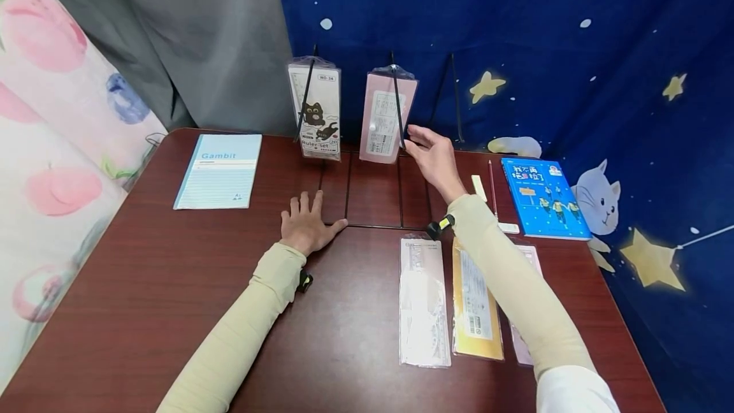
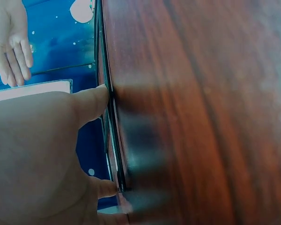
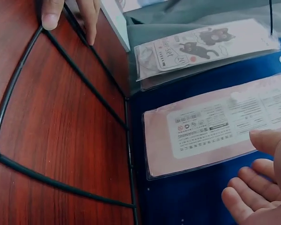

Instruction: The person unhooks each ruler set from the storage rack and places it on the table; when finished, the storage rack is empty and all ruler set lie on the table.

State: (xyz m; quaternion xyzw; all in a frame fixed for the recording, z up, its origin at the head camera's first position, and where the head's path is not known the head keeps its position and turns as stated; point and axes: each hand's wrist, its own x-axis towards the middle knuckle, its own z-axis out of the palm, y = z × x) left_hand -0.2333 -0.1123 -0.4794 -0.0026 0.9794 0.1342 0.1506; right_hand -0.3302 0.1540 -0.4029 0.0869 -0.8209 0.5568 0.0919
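My left hand [image 1: 306, 228] lies palm down with fingers spread at the left front of a black wire rack's base [image 1: 373, 227]; in the left wrist view its fingertips [image 2: 101, 96] are at the wire. At the back, a pink flat package [image 1: 375, 121] with a white label hangs on the rack's middle hook. Beside its lower right edge is my right hand [image 1: 434, 157], fingers loosely bent, thumb near the hook's front end, nothing held. A clear-wrapped ruler set [image 1: 328, 91] with black cats hangs on the left hook. The right hook [image 1: 457, 101] carries nothing.
A Gambit notebook [image 1: 218, 174] lies back left. Under and beside my right arm are a pale package [image 1: 424, 317], a yellow package [image 1: 478, 330] and a pinkish one [image 1: 520, 340]. Back right are an eraser [image 1: 478, 188], a dark red pencil [image 1: 492, 183] and a blue book [image 1: 539, 196].
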